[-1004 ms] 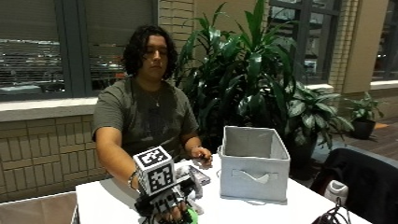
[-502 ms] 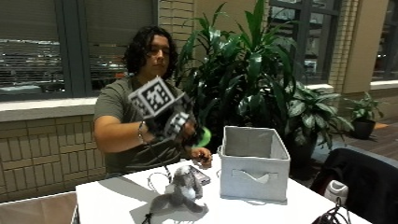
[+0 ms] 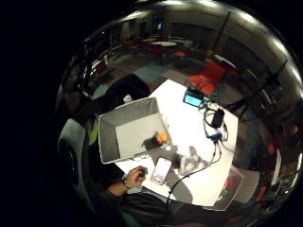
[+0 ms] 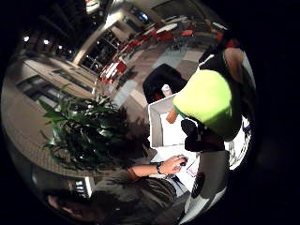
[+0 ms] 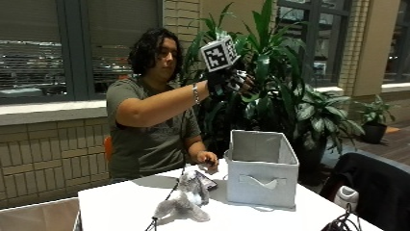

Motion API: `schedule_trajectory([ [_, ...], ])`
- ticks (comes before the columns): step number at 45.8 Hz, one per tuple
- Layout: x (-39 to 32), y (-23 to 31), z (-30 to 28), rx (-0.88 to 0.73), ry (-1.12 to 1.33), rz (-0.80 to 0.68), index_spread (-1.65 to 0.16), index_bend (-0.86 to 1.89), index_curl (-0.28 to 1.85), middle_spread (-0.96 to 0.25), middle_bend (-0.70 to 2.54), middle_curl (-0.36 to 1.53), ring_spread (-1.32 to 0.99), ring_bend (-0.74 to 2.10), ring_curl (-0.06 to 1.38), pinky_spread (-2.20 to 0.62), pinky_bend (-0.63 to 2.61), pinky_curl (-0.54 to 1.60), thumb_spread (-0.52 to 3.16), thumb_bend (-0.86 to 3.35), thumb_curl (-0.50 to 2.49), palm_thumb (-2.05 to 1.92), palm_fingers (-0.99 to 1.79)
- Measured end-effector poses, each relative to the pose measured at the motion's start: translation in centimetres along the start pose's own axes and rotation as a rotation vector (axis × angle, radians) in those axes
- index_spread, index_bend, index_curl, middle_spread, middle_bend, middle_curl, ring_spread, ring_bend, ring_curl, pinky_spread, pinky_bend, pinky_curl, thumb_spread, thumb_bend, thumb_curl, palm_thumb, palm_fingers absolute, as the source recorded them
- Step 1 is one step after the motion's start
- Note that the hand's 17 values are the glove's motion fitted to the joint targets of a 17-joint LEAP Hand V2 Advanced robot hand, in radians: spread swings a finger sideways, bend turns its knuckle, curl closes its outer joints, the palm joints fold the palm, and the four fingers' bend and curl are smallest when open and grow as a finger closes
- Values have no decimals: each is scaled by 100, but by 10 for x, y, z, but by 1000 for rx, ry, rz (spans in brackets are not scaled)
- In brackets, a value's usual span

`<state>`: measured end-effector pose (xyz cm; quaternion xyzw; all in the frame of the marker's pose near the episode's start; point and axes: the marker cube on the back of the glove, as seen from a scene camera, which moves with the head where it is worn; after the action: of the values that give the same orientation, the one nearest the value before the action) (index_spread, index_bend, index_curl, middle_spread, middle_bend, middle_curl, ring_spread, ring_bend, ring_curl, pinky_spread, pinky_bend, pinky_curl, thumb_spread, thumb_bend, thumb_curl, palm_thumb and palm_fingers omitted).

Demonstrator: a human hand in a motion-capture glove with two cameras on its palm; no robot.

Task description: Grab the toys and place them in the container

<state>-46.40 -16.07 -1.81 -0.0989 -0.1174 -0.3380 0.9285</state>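
High above the grey fabric container (image 5: 259,175) my gloved right hand (image 5: 225,79) grips a yellow-green toy (image 4: 208,101), which sits close against the palm. The container (image 3: 128,130) stands open on the white table (image 5: 121,204), and an orange toy (image 3: 162,137) with a small green one beside it lies on its floor. A grey plush toy (image 5: 185,199) lies on the table in front of the container, also seen from above as the plush (image 3: 190,163). The bare left hand (image 5: 206,159) rests on the table beside the container.
A phone (image 5: 206,182) lies between the plush and the bare hand. A big potted plant (image 5: 282,72) stands right behind the container. A dark chair (image 5: 375,187) and a bottle (image 5: 346,196) are at the right. A tablet (image 3: 193,99) and cables (image 3: 215,130) lie across the table.
The gloved hand has risen from the table near the plush, carrying the green toy up and to the right until it is above the container. The plush stays on the table.
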Motion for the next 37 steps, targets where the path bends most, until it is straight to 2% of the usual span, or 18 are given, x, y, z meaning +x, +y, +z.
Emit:
schedule_trajectory([
  [3,2,-4,16,-76,-2,13,-35,16,47,-41,27,73,-44,78,42,-41,97,38,125,6,29,63,80],
  [5,11,-3,25,-104,3,11,-35,14,48,-39,21,72,-44,69,41,-38,101,41,123,1,28,56,50],
  [6,17,-1,28,-108,10,9,-34,11,47,-37,21,72,-42,59,39,-33,101,41,120,-4,26,49,25],
  [8,35,5,31,-105,27,11,-35,12,48,-35,22,71,-40,53,40,-28,105,44,116,-7,25,41,15],
  [14,88,42,37,-117,45,24,-38,18,41,-35,29,68,-40,49,30,-19,95,34,109,-6,24,27,33],
  [24,219,128,94,-282,156,89,-41,27,45,-37,37,68,-39,58,31,-15,77,28,108,-4,24,11,52],
  [29,259,174,146,-330,144,152,-42,31,48,-38,37,68,-39,58,33,-13,70,27,109,-4,24,6,48],
  [37,285,207,201,-332,46,197,-43,36,51,-34,29,65,-35,44,30,-5,69,28,105,-4,25,-2,24],
])
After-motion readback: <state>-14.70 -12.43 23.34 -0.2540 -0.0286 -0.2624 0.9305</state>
